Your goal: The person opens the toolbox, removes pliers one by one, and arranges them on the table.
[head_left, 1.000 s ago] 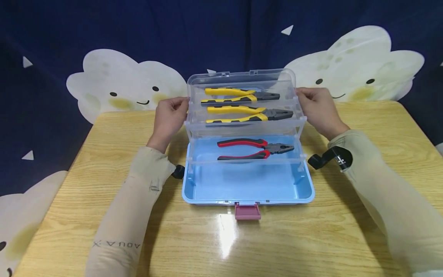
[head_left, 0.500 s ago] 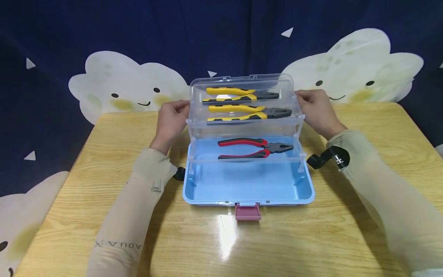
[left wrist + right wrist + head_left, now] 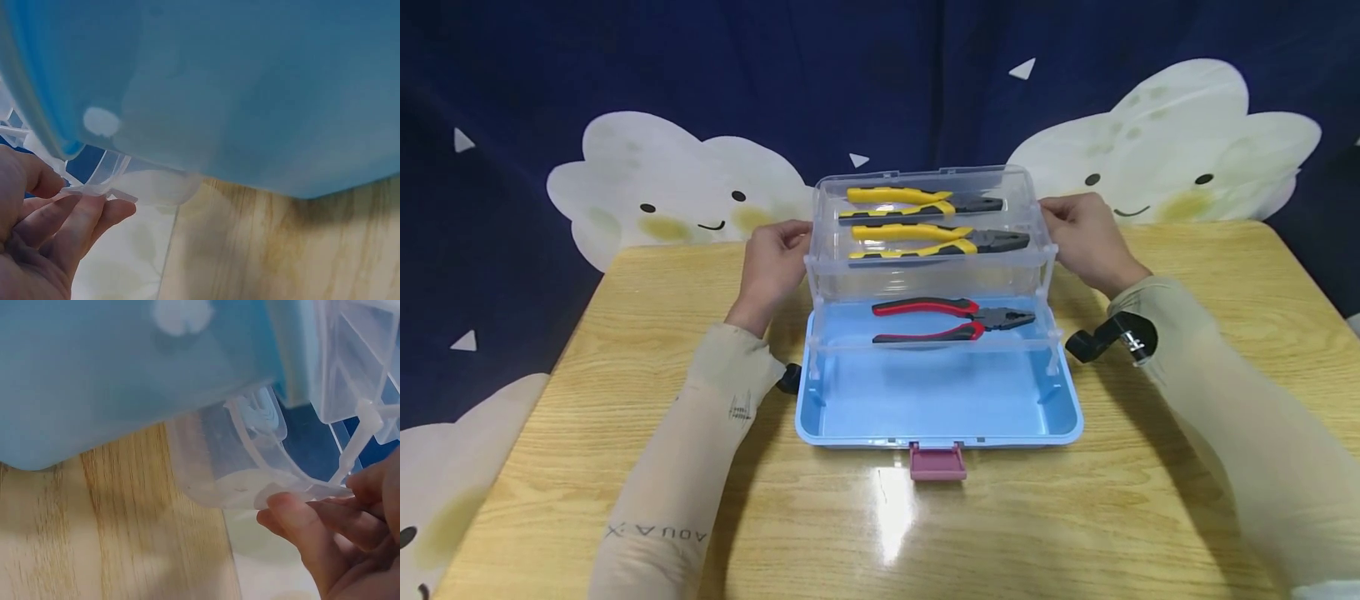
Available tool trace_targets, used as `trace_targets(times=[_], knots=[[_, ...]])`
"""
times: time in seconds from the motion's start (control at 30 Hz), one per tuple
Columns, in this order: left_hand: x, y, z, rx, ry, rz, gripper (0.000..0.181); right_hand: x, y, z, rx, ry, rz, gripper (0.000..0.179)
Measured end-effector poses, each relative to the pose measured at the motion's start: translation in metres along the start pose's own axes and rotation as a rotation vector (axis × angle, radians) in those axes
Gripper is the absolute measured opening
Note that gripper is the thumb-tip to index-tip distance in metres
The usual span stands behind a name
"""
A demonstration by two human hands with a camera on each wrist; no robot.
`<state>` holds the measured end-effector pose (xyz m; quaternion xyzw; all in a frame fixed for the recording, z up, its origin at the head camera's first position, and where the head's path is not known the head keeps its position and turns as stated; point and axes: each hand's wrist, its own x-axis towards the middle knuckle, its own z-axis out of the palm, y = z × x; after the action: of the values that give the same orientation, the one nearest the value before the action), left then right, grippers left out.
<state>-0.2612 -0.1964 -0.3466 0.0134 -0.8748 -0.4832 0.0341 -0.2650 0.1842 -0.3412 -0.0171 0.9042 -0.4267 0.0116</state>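
A blue toolbox (image 3: 925,408) with a pink latch (image 3: 937,462) stands on the table, its clear lid (image 3: 917,177) raised at the back. Two tiers of clear trays are spread above the base. Two pairs of yellow-and-black pliers (image 3: 917,232) lie in the upper part, and red-and-black pliers (image 3: 928,308) lie lower. At the left side my left hand (image 3: 777,262) pinches the lid's edge, thumb and fingers on the thin clear rim in the left wrist view. My right hand (image 3: 1086,242) pinches the same lid at the opposite side, gripping its rim (image 3: 306,485) in the right wrist view.
The wooden table (image 3: 647,333) extends around the box on both sides and in front. Behind it hangs a dark blue curtain (image 3: 880,75) with white clouds (image 3: 1180,133). Black wrist mounts (image 3: 1112,337) sit beside the box's sides.
The lid's top edge has dropped lower in the head view as the lid tilts, with both hands keeping hold. My left hand has shifted slightly right and down; the pliers stay in their trays.
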Motion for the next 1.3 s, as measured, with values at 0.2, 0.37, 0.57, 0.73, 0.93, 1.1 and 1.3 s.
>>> trace_targets(times=[0.2,0.37,0.57,0.73,0.93,1.1,1.3], knots=[[0.001,-0.001,0.001,0.014,-0.016,-0.029,0.035,0.001,0.001,0.001,-0.010,-0.015,0.005,0.051],[0.001,-0.002,0.001,0.038,-0.024,-0.048,0.037,0.003,-0.001,0.002,-0.024,-0.029,0.014,0.049],[0.002,-0.006,0.002,0.039,-0.037,-0.065,0.037,0.006,-0.002,0.003,-0.021,-0.086,0.058,0.050],[0.002,-0.007,0.002,0.029,-0.051,-0.086,0.038,0.006,-0.001,0.004,-0.028,-0.093,0.061,0.049],[0.001,-0.010,0.003,0.015,-0.054,-0.094,0.039,0.007,0.002,0.005,-0.033,-0.088,0.052,0.047],[0.000,-0.013,0.003,0.009,-0.039,-0.092,0.038,0.009,0.002,0.006,-0.033,-0.088,0.056,0.047],[-0.001,-0.015,0.005,-0.003,-0.054,-0.112,0.037,0.010,0.007,0.007,-0.029,-0.089,0.047,0.046]])
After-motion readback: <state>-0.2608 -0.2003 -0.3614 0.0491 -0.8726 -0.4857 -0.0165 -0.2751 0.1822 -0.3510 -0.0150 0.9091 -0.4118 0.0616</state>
